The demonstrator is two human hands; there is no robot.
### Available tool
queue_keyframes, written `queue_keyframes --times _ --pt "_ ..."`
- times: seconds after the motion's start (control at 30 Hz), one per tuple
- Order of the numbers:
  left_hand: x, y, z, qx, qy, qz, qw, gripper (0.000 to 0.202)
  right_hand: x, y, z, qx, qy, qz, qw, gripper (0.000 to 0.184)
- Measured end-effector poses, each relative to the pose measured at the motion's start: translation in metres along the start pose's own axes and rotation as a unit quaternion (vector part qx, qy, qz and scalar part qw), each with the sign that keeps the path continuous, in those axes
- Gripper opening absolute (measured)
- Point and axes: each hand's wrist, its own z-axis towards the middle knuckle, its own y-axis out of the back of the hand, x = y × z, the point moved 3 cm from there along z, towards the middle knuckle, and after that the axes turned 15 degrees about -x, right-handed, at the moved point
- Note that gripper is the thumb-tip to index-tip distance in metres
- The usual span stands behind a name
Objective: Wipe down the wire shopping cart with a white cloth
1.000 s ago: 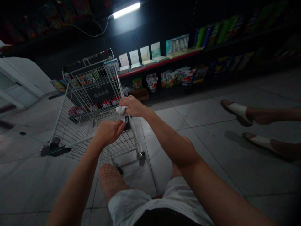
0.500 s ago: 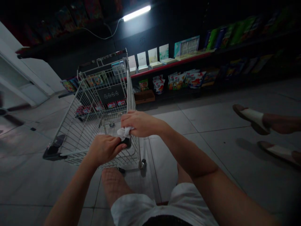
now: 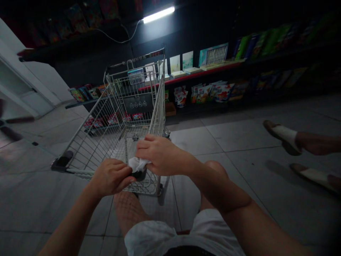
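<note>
White tissue or cloth (image 3: 137, 164) is pinched between the fingers and thumb of the right hand (image 3: 162, 155) and pressed onto a small dark object (image 3: 140, 175) (phone-like, though too much of it is hidden for it to be identified). That object is gripped in the left hand (image 3: 112, 176), its fingers curled together around it and lying just beside the tissue. Both hands are held together over the near end of a wire shopping trolley (image 3: 90, 138), in front of the person's lap. Beyond the trolley, a red-edged shelf (image 3: 202, 72) is seen bearing cards (image 3: 176, 64), with foil packets (image 3: 205, 93) on the level below. Another person's feet in white sandals (image 3: 285, 137) are noted on the tiled floor (image 3: 197, 140), well apart from the hands.
</note>
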Motion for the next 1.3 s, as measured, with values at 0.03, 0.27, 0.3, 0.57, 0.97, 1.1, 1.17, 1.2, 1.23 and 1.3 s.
queue_keyframes --times 0.03,0.27,0.3,0.57,0.97,1.1,1.17,1.2,1.23,1.3 --pt "0.003 0.000 -0.001 0.000 -0.004 -0.004 1.000 0.049 0.002 -0.001 0.000 -0.009 -0.007 -0.005 1.000 0.011" --pt "0.029 -0.004 -0.016 0.014 0.011 -0.046 0.999 0.052 0.000 -0.017 -0.011 -0.110 -0.030 -0.006 0.993 0.017" --pt "0.032 -0.005 -0.016 0.024 0.033 -0.045 0.998 0.052 -0.010 -0.020 -0.013 -0.128 -0.034 -0.011 0.991 0.021" --pt "0.015 -0.018 0.030 0.219 0.293 0.026 0.930 0.045 -0.076 -0.039 -0.017 -0.354 -0.198 -0.047 0.913 0.032" --pt "0.023 -0.042 0.051 0.234 0.335 0.041 0.912 0.035 -0.016 -0.195 -0.126 -0.422 -0.237 0.104 0.869 0.028" --pt "0.031 -0.046 0.053 0.220 0.341 0.041 0.913 0.035 -0.029 -0.147 -0.095 -0.429 -0.205 0.086 0.876 0.035" --pt "0.034 -0.048 0.052 0.208 0.333 0.019 0.919 0.034 -0.037 -0.136 -0.079 -0.429 -0.181 0.067 0.882 0.039" --pt "0.036 -0.048 0.051 0.204 0.330 0.007 0.922 0.034 -0.040 -0.139 -0.076 -0.423 -0.170 0.059 0.888 0.041" --pt "0.038 -0.048 0.050 0.201 0.327 -0.006 0.923 0.034 -0.043 -0.147 -0.079 -0.411 -0.165 0.054 0.895 0.041" --pt "0.043 -0.046 0.047 0.199 0.326 -0.029 0.924 0.034 -0.048 -0.177 -0.097 -0.370 -0.180 0.048 0.910 0.039"
